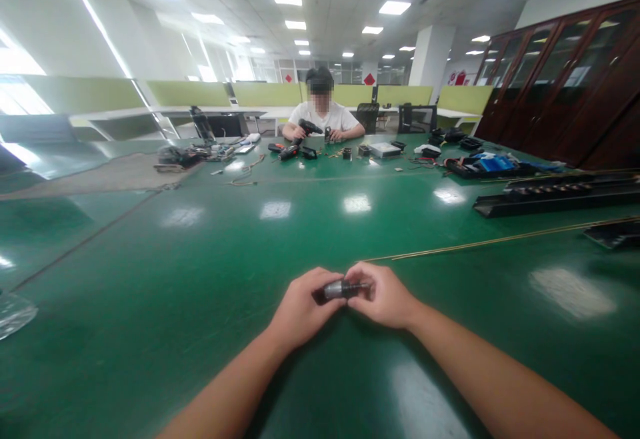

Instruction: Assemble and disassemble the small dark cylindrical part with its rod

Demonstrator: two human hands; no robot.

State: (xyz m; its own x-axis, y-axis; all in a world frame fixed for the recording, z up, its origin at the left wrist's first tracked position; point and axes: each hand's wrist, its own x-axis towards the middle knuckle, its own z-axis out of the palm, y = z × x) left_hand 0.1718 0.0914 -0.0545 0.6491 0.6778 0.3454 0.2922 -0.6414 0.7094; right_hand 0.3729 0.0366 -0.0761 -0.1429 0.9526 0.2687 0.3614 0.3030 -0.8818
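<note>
A short grey-and-black cylindrical part (334, 290) lies sideways between my hands, close above the green table or resting on it; I cannot tell which. My left hand (303, 306) is closed around its thick left end, thumb and fingers wrapped over it. From its right side a thin dark shaft (361, 286) runs into my right hand (386, 298), whose curled fingers close on that end. The left tip of the part is hidden in my left palm. What kind of part it is does not show clearly.
Across the green table (225, 246) a person in a white shirt (325, 119) holds a black power drill (309, 126). Thin brass-coloured rods (465, 246) lie beyond my right hand. Black metal channels (550, 199) and a box with blue items (500, 163) are at the right.
</note>
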